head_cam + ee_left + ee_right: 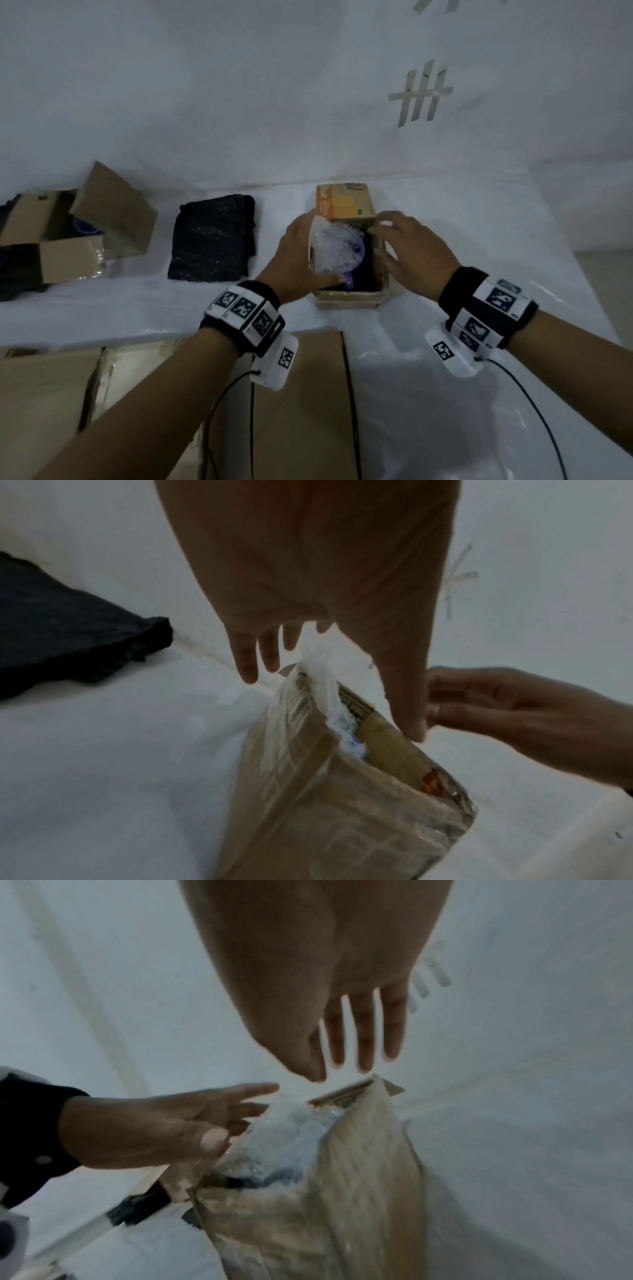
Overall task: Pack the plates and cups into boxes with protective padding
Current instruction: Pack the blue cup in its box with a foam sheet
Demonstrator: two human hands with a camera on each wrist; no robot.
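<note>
A small cardboard box stands mid-table, its orange printed flap raised at the back. Inside it, clear bubble wrap lies over a blue cup on a dark lining. My left hand is at the box's left side, fingers straight, touching the bubble wrap. My right hand hovers over the right wall of the box with fingers straight and spread. In the right wrist view the left hand rests against the bubble wrap. Neither hand grips anything.
A folded dark cloth lies left of the box. Further left is an open cardboard box with something blue inside. Flattened cardboard lies along the near edge. The white wall rises close behind the box.
</note>
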